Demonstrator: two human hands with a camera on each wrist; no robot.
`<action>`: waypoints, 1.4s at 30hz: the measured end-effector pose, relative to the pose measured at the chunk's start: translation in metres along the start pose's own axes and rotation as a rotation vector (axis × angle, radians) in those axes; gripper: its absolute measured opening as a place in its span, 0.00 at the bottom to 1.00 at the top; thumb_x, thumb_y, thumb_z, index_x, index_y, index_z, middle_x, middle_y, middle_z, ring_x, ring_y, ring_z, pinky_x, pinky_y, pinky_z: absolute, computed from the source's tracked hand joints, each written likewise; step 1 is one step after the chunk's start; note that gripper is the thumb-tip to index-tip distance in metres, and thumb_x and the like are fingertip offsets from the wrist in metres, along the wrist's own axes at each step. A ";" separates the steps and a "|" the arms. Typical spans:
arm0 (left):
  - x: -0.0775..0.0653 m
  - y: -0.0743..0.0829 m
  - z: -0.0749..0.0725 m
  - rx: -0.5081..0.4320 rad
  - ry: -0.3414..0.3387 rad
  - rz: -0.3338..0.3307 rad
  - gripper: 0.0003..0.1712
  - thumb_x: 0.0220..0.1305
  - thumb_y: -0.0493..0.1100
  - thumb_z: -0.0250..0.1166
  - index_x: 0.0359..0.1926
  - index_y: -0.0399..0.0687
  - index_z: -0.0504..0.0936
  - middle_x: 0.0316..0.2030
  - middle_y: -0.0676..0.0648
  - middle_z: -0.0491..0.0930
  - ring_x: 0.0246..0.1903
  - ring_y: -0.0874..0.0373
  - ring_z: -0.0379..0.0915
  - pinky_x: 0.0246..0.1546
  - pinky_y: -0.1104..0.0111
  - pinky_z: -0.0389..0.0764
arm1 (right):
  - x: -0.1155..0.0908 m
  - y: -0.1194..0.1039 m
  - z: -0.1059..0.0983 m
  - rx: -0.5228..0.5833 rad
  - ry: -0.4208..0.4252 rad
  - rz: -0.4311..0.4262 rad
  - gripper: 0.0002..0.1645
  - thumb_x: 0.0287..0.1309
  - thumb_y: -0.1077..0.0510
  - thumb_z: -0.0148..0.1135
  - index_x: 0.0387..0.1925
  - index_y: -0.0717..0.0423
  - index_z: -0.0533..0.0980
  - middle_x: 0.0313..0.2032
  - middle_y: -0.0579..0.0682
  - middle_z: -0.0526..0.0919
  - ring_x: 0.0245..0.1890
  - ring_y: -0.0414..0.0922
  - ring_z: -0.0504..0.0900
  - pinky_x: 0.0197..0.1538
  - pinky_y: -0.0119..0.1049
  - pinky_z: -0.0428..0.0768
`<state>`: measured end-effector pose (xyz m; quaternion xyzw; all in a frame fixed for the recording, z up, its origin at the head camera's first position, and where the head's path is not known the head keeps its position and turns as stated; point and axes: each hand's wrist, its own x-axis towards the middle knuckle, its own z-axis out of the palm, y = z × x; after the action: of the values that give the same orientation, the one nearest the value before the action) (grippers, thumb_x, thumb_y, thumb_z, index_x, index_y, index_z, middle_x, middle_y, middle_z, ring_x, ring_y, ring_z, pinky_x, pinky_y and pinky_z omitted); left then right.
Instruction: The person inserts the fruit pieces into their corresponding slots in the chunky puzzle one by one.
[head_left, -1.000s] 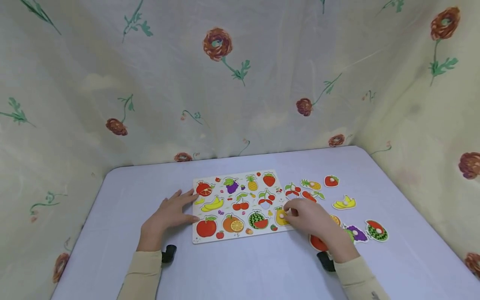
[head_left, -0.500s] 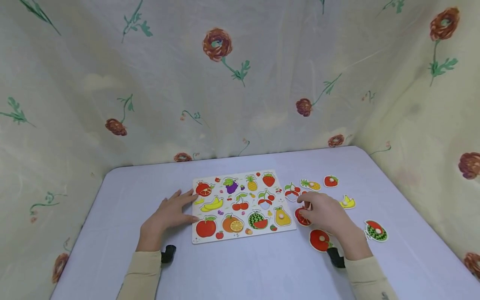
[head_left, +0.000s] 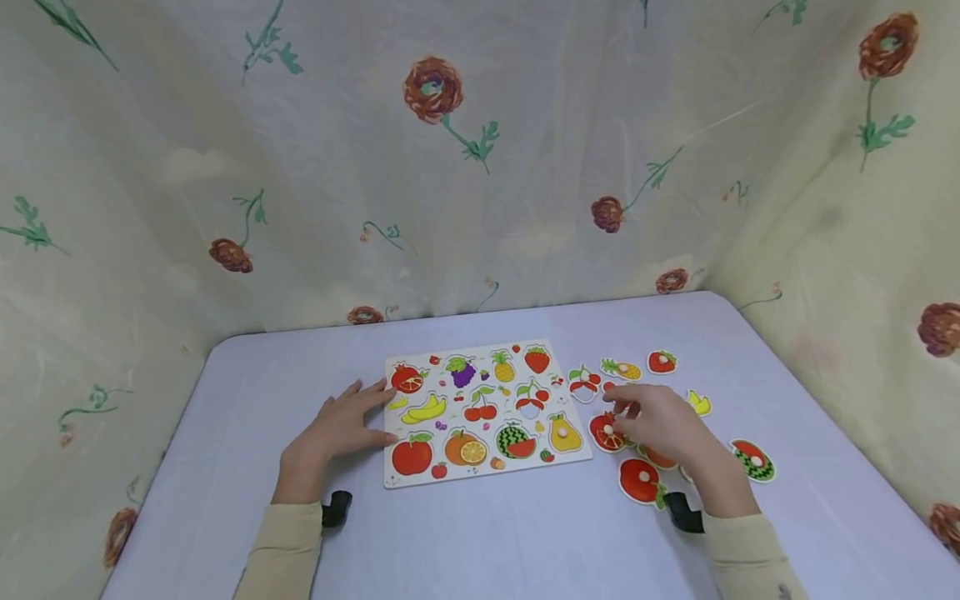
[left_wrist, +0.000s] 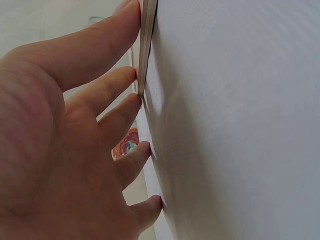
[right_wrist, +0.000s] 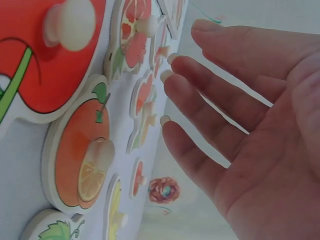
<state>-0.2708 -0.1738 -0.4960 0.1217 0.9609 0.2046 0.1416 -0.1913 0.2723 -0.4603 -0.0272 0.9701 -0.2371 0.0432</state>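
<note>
A white fruit puzzle board [head_left: 456, 417] lies flat on the table. My left hand [head_left: 341, 429] rests at its left edge with fingers spread; in the left wrist view the thumb and two fingers touch the board's side. A yellow pear piece [head_left: 568, 442] with a pale knob sits in the lower right slot. My right hand [head_left: 660, 425] hovers over loose knobbed pieces right of the board, fingers loosely bent, holding nothing. Nearest it are a pomegranate piece [head_left: 602, 437] and an apple piece [head_left: 634, 485]. The orange piece [right_wrist: 70, 150] shows well in the right wrist view.
Behind the right hand lie a cherry piece [head_left: 582, 386], a pineapple piece [head_left: 627, 372] and a strawberry piece [head_left: 658, 363]. A banana piece [head_left: 699, 404] is partly covered by that hand. Farther right is a watermelon piece [head_left: 753, 463]. Flowered curtains [head_left: 525, 208] surround the table.
The right hand has let go of the pear piece in the board and moved right, over the loose pieces. The left hand stays in place.
</note>
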 end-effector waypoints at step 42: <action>0.002 -0.003 0.001 -0.015 0.008 0.018 0.48 0.52 0.58 0.73 0.74 0.62 0.65 0.78 0.50 0.55 0.78 0.40 0.40 0.74 0.34 0.43 | 0.008 -0.008 0.016 -0.102 -0.084 0.034 0.10 0.56 0.64 0.66 0.40 0.52 0.87 0.36 0.48 0.84 0.34 0.45 0.75 0.34 0.33 0.78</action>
<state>-0.2726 -0.1760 -0.4985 0.1285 0.9587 0.2137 0.1366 -0.1977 0.2572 -0.4718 -0.0226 0.9787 -0.1850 0.0865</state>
